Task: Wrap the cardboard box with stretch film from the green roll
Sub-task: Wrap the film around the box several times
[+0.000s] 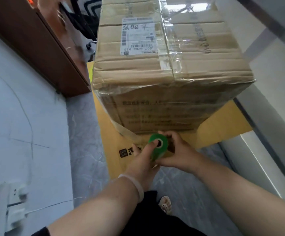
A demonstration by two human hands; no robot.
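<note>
Cardboard box (163, 68) stands on a flat yellow cardboard sheet (121, 160) on the floor, toward the sheet's far edge. Film already clings around its upper near side. Green roll (158, 147) sits low at the box's near bottom edge, close to the near left corner. Left hand (142, 160) grips the roll, thumb across its end by the core; right hand (175, 154) closes around its other side. Step in hand, by my reading: laying a low band. Next move calls for tension while rounding a corner.
</note>
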